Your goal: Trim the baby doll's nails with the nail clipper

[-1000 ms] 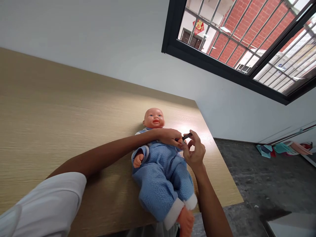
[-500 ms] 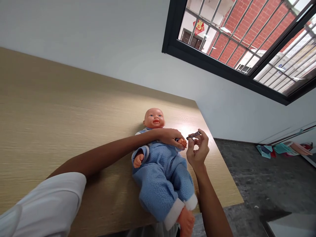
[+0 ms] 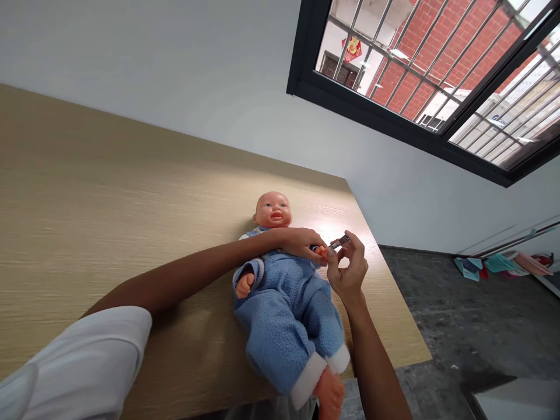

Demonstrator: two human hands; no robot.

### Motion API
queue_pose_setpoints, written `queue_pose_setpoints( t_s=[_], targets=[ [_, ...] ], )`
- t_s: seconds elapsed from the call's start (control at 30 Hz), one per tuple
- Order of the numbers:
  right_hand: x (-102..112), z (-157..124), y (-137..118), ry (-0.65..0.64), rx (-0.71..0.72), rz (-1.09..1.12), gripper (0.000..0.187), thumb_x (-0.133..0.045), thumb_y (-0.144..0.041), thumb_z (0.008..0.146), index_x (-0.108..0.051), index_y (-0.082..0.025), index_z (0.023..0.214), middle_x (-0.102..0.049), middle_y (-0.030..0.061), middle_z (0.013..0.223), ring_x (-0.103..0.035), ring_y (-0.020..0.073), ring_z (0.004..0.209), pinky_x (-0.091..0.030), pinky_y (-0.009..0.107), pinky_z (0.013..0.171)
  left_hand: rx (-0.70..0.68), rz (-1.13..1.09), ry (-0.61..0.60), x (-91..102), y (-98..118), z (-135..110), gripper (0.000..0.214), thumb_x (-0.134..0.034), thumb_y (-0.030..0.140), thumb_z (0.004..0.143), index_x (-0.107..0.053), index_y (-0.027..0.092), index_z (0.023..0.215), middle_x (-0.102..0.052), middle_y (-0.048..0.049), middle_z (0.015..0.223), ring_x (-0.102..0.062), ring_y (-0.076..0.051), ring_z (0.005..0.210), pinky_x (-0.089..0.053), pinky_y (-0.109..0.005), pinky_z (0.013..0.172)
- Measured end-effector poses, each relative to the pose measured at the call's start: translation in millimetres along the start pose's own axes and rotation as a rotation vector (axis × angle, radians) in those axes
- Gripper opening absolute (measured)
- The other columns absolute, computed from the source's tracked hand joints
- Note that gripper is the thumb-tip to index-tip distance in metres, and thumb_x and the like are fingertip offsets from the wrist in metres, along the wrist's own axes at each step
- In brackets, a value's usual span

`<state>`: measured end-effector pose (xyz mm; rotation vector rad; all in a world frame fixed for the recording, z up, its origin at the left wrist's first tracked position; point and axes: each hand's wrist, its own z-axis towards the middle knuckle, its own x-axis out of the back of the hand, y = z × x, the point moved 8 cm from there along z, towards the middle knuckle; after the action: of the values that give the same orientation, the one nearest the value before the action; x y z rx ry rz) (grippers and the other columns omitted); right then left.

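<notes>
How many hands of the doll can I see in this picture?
2: one doll hand rests on the blue fleece suit; the other is partly hidden in the left hand.

Baby doll point(image 3: 273, 210): peach all over its vinyl head
Baby doll's romper point(image 3: 284, 332): pale blue fleece, white cuffs
Nail clipper point(image 3: 340, 241): silver and dark grey
Counter point(image 3: 131, 204): tan, fine wood grain
Window frame point(image 3: 394, 116): black
Brick wall point(image 3: 459, 52): red, pale mortar lines, beyond the window frame

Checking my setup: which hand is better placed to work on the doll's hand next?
Probably the right hand: it holds the nail clipper beside the doll's hand, which the left hand is gripping.
</notes>
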<state>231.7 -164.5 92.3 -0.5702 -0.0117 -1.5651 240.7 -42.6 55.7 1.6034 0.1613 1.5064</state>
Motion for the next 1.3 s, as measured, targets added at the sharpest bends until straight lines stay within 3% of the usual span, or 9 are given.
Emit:
queue_pose_setpoints(
  t_s=[0.47, 0.6, 0.77, 0.97, 1.1, 1.3],
  targets=[
    [-1.0, 0.9, -8.4, -0.008, 0.11, -0.05, 0.034, -0.057, -0.026, 0.095, -0.049, -0.018, 0.127, -0.067, -0.0014, 0.074, -0.061, 0.0107, 0.05, -0.051, 0.022, 0.047, -0.004, 0.043, -0.023, -1.3, -0.3, -0.7, 0.032, -0.059, 0.047, 0.088, -0.065, 0.015, 0.084, -0.06, 0.0, 0.075, -0.05, -0.012, 0.068, -0.036, -0.022, 0.065],
    [0.5, -3.5, -0.9, 0.034, 0.043, 0.024, 0.045, -0.062, -0.029, 0.091, -0.045, -0.019, 0.132, -0.068, 0.0001, 0.08, -0.063, 0.0118, 0.056, -0.053, 0.023, 0.049, 0.001, 0.061, -0.028, -1.2, -0.6, -0.5, 0.038, -0.057, 0.051, 0.089, -0.065, 0.015, 0.083, -0.058, 0.0002, 0.072, -0.047, -0.012, 0.066, -0.036, -0.023, 0.063],
    [10.8, -3.3, 3.9, 0.152, -0.052, 0.079, 0.042, -0.061, -0.03, 0.091, -0.046, -0.02, 0.129, -0.063, 0.0008, 0.082, -0.066, 0.0126, 0.063, -0.054, 0.022, 0.052, -0.023, 0.035, 0.013, 1.5, 3.7, -1.0, 0.042, -0.059, 0.054, 0.089, -0.066, 0.014, 0.079, -0.058, -0.0002, 0.068, -0.045, -0.012, 0.064, -0.035, -0.023, 0.063],
    [8.7, -2.4, 7.5, 0.145, -0.083, 0.053, 0.043, -0.062, -0.029, 0.091, -0.045, -0.021, 0.13, -0.063, 0.0014, 0.086, -0.066, 0.0127, 0.067, -0.055, 0.022, 0.054, -0.048, -0.09, 0.085, 8.4, 5.1, -3.1, 0.05, -0.056, 0.059, 0.091, -0.06, 0.012, 0.072, -0.053, -0.0001, 0.064, -0.043, -0.011, 0.061, -0.036, -0.023, 0.062],
    [5.1, -3.9, 5.4, 0.127, -0.024, 0.065, 0.047, -0.064, -0.028, 0.091, -0.043, -0.021, 0.132, -0.066, 0.0023, 0.09, -0.066, 0.012, 0.065, -0.055, 0.023, 0.055, -0.045, -0.075, 0.075, 8.2, 5.9, -3.3, 0.052, -0.053, 0.061, 0.091, -0.054, 0.013, 0.07, -0.05, 0.0006, 0.065, -0.041, -0.01, 0.062, -0.035, -0.023, 0.061],
    [2.9, -2.9, -4.8, 0.084, 0.123, 0.007, 0.049, -0.066, -0.028, 0.091, -0.046, -0.018, 0.135, -0.064, -0.0021, 0.077, -0.058, 0.0095, 0.049, -0.053, 0.023, 0.048, -0.046, -0.054, 0.062, 6.5, 3.6, -2.0, 0.059, -0.047, 0.071, 0.09, -0.048, 0.015, 0.068, -0.046, 0.0017, 0.063, -0.039, -0.011, 0.063, -0.034, -0.023, 0.06]
  ],
)
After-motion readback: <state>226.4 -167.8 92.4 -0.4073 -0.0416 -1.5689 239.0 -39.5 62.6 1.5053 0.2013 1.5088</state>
